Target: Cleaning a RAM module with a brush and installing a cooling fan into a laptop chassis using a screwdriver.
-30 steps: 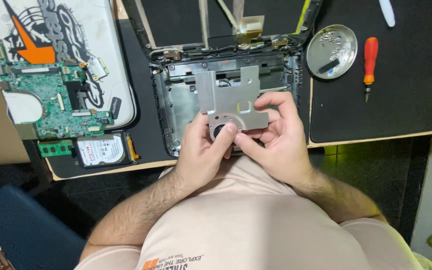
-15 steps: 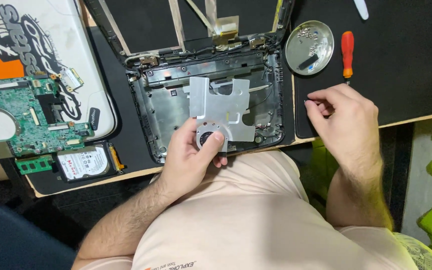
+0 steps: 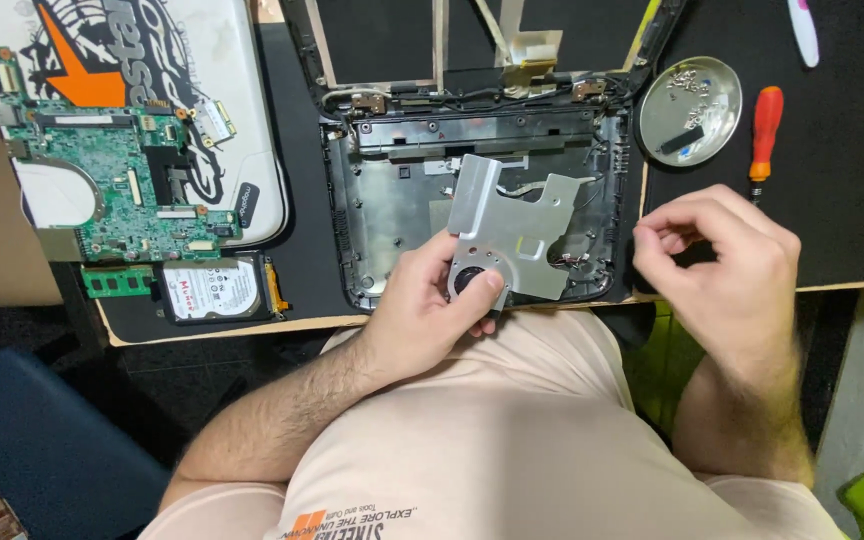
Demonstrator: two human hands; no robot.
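Observation:
My left hand point(image 3: 427, 305) grips a silver metal plate with a small round fan point(image 3: 517, 230) by its lower left corner, over the open black laptop base point(image 3: 392, 200). My right hand point(image 3: 727, 270) hovers to the right of the laptop base, above the black mat, with thumb and fingertips pinched together; whether something tiny sits between them cannot be told. A round metal dish point(image 3: 690, 110) with several small screws lies beyond that hand, and an orange-handled screwdriver point(image 3: 764, 128) lies beside it.
A green motherboard point(image 3: 112, 175) rests on a white decorated laptop lid point(image 3: 232, 120) at the left. A hard drive point(image 3: 214, 288) and a green memory stick point(image 3: 117, 282) lie below it. The hinged screen frame point(image 3: 432, 40) lies behind the base. A white tool point(image 3: 804, 30) sits top right.
My right hand has left the metal plate and moved out to the right, fingers pinched. The left hand alone keeps holding the plate, now tilted a little.

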